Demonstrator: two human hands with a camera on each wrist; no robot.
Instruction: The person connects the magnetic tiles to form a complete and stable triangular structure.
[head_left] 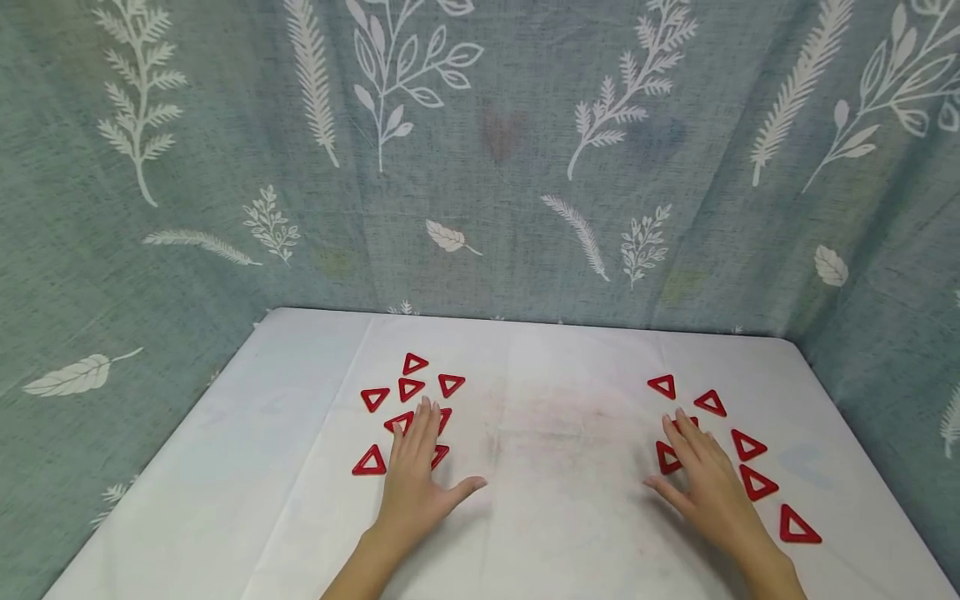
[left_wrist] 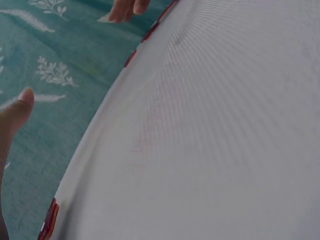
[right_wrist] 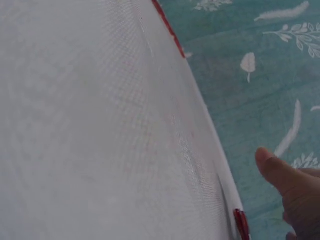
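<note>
My left hand [head_left: 417, 487] is over the left group of red triangle frames, fingers straight and thumb spread to the right. It covers parts of a few of them; a red triangle [head_left: 369, 461] lies just left of its fingers. On the other side, my right hand [head_left: 702, 479] is stretched out over the right group, thumb pointing left. One red triangle [head_left: 668, 457] shows beside its thumb, and another [head_left: 694, 422] is partly hidden under its fingertips. Neither hand holds anything. In the right wrist view the thumb [right_wrist: 275, 169] stands out above the table.
Several more red triangles lie beyond my left fingers, such as the farthest one [head_left: 415, 363]. Others run down the right side, the nearest [head_left: 798, 525] beside my right wrist. A white cloth [head_left: 555, 500] covers the table; a green leaf-patterned curtain [head_left: 510, 200] surrounds its back and sides.
</note>
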